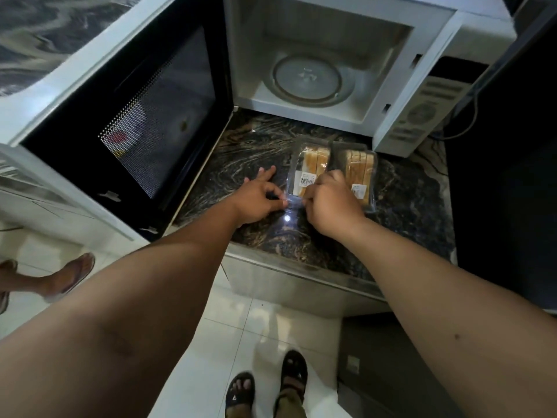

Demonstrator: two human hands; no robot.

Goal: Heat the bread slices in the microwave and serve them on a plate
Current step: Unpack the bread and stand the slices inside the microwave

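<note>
Pinching the near edge of the left bread packet (307, 173), your left hand (259, 197) and right hand (330, 202) met on the counter (247, 152), near the open microwave (319, 76).

1. A dark marbled stone countertop with tan veining (247, 146) lies beneath and around the hands, a small bright glare (287, 218) on it just below them.
2. Glossy white floor tiles (241, 342) spread below the counter's front edge, nearer than the hands.
3. A grey-and-white swirled stone surface (45, 28) fills the far upper left.
4. A dark, shadowed cabinet side (506, 206) stands to the right of the hands.
5. A black cable (465, 122) loops down at the far right.
</note>
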